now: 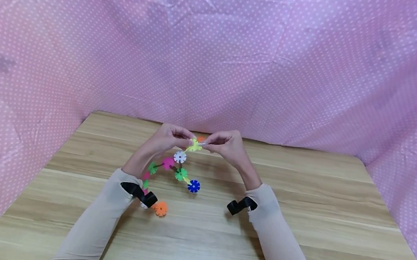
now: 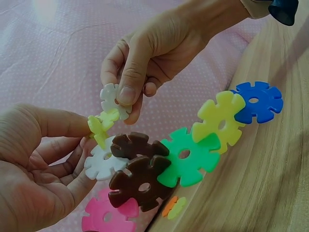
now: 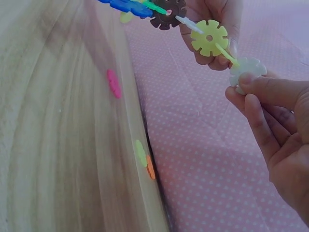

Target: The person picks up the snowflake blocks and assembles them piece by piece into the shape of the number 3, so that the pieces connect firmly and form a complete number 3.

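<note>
My left hand (image 1: 164, 139) pinches a yellow snowflake disc (image 3: 209, 37) of a chain of slotted plastic discs. With thumb and fingers my right hand (image 1: 231, 148) holds a white snowflake disc (image 3: 253, 68), which meets a second yellow disc edge-on at the chain's end. Below the hands, the chain runs through a white disc (image 2: 102, 162), brown discs (image 2: 141, 181) and a green disc (image 2: 188, 157) to a blue disc (image 2: 260, 102). Another branch passes a pink disc (image 1: 168, 163) and curves beside the left wrist to an orange disc (image 1: 161, 208); the left forearm partly hides it.
Near the far edge of the wooden table (image 1: 318, 236) lie a loose yellow-green disc (image 3: 140, 153) and an orange disc (image 3: 150, 167). A loose pink disc (image 3: 113, 83) lies close by. Pink dotted cloth (image 1: 219, 59) hangs behind and at both sides.
</note>
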Demonstrator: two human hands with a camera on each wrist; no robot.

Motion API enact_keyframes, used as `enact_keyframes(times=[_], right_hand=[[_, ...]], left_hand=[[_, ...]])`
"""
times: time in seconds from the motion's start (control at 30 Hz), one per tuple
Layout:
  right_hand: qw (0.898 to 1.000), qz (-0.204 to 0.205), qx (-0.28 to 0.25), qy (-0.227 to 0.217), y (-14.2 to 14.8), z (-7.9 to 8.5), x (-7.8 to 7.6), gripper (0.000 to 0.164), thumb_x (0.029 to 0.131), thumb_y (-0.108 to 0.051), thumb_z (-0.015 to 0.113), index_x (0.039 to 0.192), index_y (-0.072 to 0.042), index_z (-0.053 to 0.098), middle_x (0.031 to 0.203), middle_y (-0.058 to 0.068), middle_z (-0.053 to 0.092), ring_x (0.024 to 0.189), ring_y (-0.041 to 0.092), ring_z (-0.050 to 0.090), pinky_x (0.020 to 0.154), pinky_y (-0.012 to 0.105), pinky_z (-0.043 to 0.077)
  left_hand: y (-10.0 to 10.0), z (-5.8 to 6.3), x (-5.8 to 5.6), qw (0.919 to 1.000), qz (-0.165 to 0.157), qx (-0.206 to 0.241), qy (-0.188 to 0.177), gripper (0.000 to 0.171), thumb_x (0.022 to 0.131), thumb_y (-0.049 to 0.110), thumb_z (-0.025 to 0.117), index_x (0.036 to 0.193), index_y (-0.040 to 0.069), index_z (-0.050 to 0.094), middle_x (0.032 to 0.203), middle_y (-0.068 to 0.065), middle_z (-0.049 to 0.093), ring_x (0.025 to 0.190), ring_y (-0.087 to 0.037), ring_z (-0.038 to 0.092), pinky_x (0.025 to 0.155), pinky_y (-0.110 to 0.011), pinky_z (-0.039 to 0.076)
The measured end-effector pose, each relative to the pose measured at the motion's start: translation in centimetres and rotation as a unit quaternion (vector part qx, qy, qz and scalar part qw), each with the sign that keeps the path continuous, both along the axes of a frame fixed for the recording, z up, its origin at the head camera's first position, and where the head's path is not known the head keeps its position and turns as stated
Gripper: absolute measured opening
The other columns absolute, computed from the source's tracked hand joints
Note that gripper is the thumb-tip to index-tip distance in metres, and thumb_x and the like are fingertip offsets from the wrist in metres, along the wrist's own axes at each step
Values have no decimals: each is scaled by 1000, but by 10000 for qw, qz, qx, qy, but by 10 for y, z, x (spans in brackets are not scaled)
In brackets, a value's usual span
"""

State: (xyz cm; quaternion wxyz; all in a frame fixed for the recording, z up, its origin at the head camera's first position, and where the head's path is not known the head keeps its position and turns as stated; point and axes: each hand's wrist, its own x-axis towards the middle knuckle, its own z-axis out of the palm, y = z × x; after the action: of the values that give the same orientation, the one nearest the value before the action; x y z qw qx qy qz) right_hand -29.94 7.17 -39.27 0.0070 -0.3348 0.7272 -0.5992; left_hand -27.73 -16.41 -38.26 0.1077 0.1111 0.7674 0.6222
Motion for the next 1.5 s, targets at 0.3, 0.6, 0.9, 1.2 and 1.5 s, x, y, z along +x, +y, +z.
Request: enact_keyframes(times=[0.3,0.6,0.9,1.2,1.5], right_hand=[[9999,15,152,46,1,6,3,4,83,7,77,87,9,76,84,22,76,66,11,72,58,24,58],[9994,-37,277,221,0,12,10,5,83,5,79,86,8,76,81,21,76,57,9,65,51,26,54],[9988,-44,322,357,4,11,12,6,84,2,79,88,6,77,83,20,76,58,8,66,51,22,54],[9840,-65,452,1725,13,23,20,7,85,5,77,92,3,79,86,16,78,69,13,73,60,25,61],[9658,-40,846,2450,20,24,25,8,84,6,79,90,1,80,87,14,79,73,22,76,67,26,63]], left_hand=[[0,3,3,9999,-140,69,2,26,93,3,69,114,-12,67,95,-4,75,82,-11,68,83,-31,59],[0,3,3,9997,-177,155,-76,23,94,1,67,113,-12,67,87,4,73,82,-11,68,84,-33,59],[3,1,4,9993,-226,266,-141,19,94,2,66,110,-8,69,89,5,72,84,-12,66,84,-30,58],[6,4,5,9973,-534,492,118,18,96,3,66,111,-7,69,90,3,72,80,-11,65,75,-25,56],[10,12,11,9979,-612,145,173,21,94,7,70,111,-6,71,88,0,72,79,-18,67,73,-28,58]])
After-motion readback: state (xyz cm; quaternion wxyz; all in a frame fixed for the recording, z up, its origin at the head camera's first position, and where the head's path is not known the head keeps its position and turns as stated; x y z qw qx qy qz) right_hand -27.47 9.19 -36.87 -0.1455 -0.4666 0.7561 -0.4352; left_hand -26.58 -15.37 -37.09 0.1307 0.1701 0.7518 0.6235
